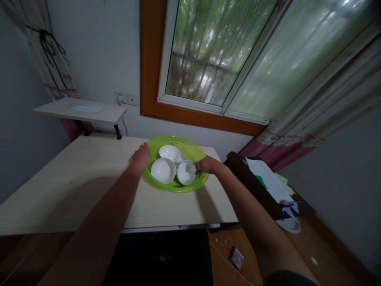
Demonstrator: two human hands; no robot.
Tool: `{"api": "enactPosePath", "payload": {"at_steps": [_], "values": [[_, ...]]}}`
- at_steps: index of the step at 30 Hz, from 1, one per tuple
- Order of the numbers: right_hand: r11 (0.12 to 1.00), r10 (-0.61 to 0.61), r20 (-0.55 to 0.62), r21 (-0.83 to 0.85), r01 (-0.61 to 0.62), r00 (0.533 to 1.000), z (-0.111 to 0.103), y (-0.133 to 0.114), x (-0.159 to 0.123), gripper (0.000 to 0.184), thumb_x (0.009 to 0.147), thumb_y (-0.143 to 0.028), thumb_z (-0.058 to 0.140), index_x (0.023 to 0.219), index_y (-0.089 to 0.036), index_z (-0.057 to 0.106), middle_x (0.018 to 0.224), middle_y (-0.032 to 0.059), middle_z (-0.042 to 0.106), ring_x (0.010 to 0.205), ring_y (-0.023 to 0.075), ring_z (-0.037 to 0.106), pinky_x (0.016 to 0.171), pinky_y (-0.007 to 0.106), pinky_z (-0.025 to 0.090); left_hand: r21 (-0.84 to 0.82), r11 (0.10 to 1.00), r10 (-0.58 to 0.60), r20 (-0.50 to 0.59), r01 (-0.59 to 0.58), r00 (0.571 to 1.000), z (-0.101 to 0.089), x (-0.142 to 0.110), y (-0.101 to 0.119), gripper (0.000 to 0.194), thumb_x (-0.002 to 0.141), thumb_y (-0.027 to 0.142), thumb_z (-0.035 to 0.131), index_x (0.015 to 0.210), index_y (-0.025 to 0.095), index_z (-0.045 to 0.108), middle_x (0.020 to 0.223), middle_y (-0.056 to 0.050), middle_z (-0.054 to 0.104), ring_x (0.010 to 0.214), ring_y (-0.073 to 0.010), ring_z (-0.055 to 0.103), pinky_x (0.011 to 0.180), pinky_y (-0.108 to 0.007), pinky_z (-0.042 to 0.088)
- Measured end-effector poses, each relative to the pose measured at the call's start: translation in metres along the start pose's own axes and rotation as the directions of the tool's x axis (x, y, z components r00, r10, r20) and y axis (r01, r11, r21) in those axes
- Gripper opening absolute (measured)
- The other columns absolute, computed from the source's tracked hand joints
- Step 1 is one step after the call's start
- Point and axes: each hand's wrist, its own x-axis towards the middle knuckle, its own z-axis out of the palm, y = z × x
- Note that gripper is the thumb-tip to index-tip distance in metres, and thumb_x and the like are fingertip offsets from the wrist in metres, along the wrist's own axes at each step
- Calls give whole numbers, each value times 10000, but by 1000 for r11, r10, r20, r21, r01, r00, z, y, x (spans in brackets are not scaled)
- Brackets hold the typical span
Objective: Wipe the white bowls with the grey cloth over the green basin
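A bright green plastic basin [162, 140] is at the table's rear edge, tilted a little toward me. Three white bowls sit in it: a rear bowl [169, 152], a front left bowl [163, 171] and a right bowl [186, 172]. Part of another pale dish [181, 157] shows between them. My left hand [141, 157] is closed on the basin's left rim. On the opposite side, my right hand [207, 164] grips the right rim, its fingers reaching inside. Just below those fingers is a small dark patterned item [199, 171], too blurred to name.
The pale wooden table [89, 163] carries a raised shelf [98, 113] at its left rear. Behind stands a window [205, 59] with a wooden frame. Right of the table, a dark brown piece of furniture [250, 182] holds papers [269, 180]. A cable [223, 260] lies on the floor.
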Motion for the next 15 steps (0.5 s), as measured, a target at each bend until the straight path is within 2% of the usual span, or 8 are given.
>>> {"api": "enactPosePath", "payload": {"at_steps": [2,5,8,11,15], "values": [[1000,-4,36,-5,4,999,0,1,8,684,1063,-535,217,1009,-190,805,1131,138,779,1197,274,678,1147,411,393,-2,1000,-1,-3,1,1000,0,2,1,533,971,199,288,1486,136,406,1402,-240,560,1214,-382,631,969,-502,541],[1000,27,88,7,-28,996,0,-2,18,750,1051,-588,145,1176,-170,755,1270,169,722,1338,312,583,1246,540,202,-5,1000,8,-7,-8,1000,1,4,1,539,975,211,301,1502,156,403,1404,-230,564,1209,-365,636,980,-486,538],[995,73,149,53,-82,986,-1,-4,28,724,1041,-611,134,1393,-213,627,1431,140,629,1449,311,464,1263,583,66,2,1000,24,-13,-24,1000,2,5,-1,553,968,197,324,1517,169,384,1419,-219,557,1213,-351,636,982,-461,539],[993,87,181,67,-100,980,-4,-5,35,710,1033,-630,164,1489,-226,528,1535,128,531,1497,313,391,1259,599,51,5,999,34,-18,-34,999,2,4,-2,566,954,182,346,1519,164,373,1420,-219,554,1209,-351,637,973,-449,541],[998,26,146,60,-35,989,-3,-3,38,771,987,-729,236,1510,-226,497,1587,134,462,1508,323,365,1249,630,44,-6,1000,28,-15,-28,999,2,4,-2,552,958,194,341,1507,158,382,1396,-231,561,1193,-359,643,951,-452,541]]}}
